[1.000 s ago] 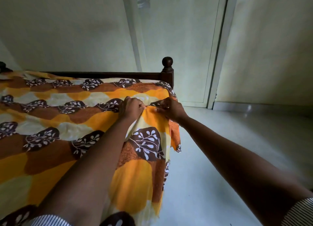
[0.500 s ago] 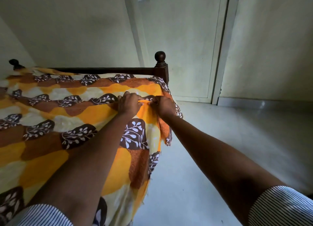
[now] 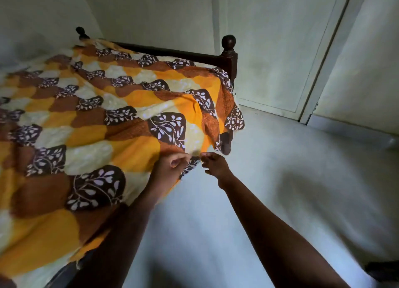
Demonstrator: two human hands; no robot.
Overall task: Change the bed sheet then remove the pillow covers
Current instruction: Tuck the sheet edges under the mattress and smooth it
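Gripping bed sheet (image 3: 97,115) edge, left hand (image 3: 172,165) curled; right hand (image 3: 216,165) beside it, fingers half-curled, hold unclear.

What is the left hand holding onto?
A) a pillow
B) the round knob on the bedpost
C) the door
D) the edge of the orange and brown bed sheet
D: the left hand has its fingers curled on the side edge of the bed sheet, well away from the bedpost, and no pillow is in view.
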